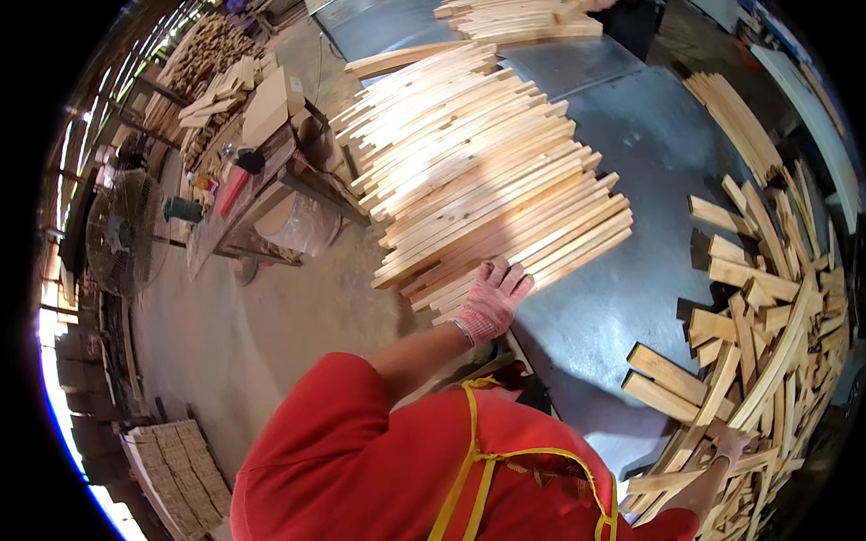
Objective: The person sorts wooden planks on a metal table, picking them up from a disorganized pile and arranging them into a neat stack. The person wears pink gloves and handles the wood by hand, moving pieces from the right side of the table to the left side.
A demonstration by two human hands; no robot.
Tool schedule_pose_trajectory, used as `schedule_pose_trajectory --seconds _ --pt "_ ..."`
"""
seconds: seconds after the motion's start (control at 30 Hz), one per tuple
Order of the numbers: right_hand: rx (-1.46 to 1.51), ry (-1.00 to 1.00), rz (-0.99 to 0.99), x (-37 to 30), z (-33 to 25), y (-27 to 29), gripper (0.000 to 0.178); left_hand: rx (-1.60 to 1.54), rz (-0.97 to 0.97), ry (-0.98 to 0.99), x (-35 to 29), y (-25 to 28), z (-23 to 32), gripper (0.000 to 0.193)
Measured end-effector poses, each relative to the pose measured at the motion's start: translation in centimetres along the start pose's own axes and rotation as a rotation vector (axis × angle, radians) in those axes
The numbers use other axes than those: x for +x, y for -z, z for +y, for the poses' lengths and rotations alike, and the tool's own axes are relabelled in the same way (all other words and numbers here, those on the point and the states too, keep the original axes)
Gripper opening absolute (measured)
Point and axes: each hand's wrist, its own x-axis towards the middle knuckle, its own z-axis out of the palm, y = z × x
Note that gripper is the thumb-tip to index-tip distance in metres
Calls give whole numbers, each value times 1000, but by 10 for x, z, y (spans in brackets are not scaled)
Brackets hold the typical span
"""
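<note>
My left hand (494,302), in a pink and white glove with bare fingertips, lies on the near edge of a layer of pale wooden strips (487,171). Its fingers are stretched out and a little apart over the nearest strips. The strips lie side by side on a grey metal table (631,162), their ends uneven. To the right, my right hand (726,442) reaches into a jumbled heap of wooden pieces (776,361), touching the wood. Its fingers are too unclear to show whether they grip a piece.
More strips (523,22) lie at the table's far end, and a neat bundle (735,122) stands at the far right. On the left are a workbench (262,189), a standing fan (122,230) and a stack of wooden blocks (180,469). Scrap wood (207,54) is piled behind.
</note>
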Motion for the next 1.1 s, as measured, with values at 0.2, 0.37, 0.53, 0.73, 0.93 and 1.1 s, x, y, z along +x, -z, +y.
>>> schedule_pose_trajectory --seconds 0.2,0.37,0.53,0.73,0.93,1.1 --pt "438 455 -178 -22 11 -55 63 -52 -55 -33 2 15 -10 51" --pt "426 481 48 -135 -32 -100 102 -38 -150 -19 -3 6 -16 53" --pt "297 551 262 -164 -47 -115 93 -66 -134 -65 -5 -3 -18 62" --pt "700 398 -3 -187 -69 -169 75 -60 -202 -96 7 12 -19 65" --pt "1288 458 -246 -345 -102 -222 38 -231 -255 -127 11 44 -10 75" --pt "604 656 -700 -443 -76 -266 97 -772 -605 24 57 74 80 97"
